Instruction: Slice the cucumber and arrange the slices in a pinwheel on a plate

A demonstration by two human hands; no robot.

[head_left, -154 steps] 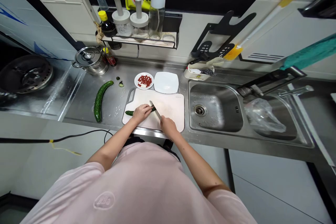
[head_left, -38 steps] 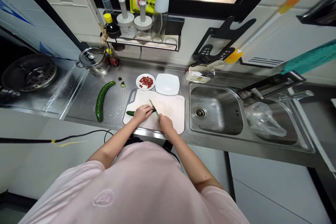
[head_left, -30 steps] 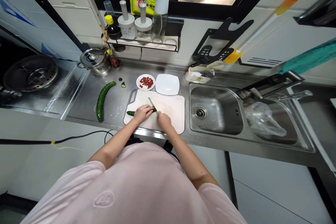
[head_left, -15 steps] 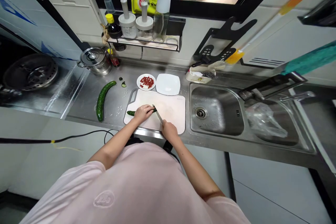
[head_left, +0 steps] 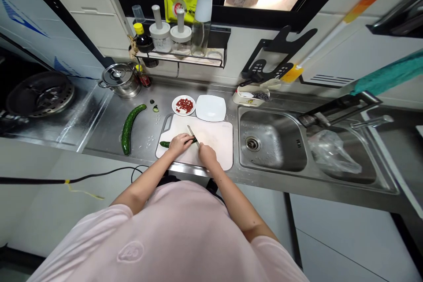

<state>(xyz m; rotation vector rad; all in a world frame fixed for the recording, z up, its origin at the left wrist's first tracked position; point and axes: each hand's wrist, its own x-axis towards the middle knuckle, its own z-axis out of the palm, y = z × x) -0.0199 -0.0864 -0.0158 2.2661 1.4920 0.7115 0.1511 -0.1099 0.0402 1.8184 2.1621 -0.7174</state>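
A dark green cucumber [head_left: 164, 144] lies across the white cutting board [head_left: 216, 143]. My left hand [head_left: 180, 144] is closed over its right part, hiding much of it. In my right hand [head_left: 208, 156] is the handle of a kitchen knife [head_left: 191, 131]; its blade points away from me and crosses the cucumber's right end, just beside my left fingertips. A second, whole cucumber [head_left: 128, 128] rests on the steel counter to the left, with small cut-off cucumber ends [head_left: 155, 109] near it.
Behind the board stand a white plate of chopped red pieces [head_left: 178, 98] and a white square dish [head_left: 211, 108]. A steel sink [head_left: 272, 141] is on the right, with a plastic bag [head_left: 333, 152] in its second basin. A lidded pot [head_left: 120, 80] and a wok [head_left: 39, 94] are at left.
My right hand and the knife have moved forward and slightly left, so the blade tip reaches farther past the cucumber. My left hand stays on the cucumber.
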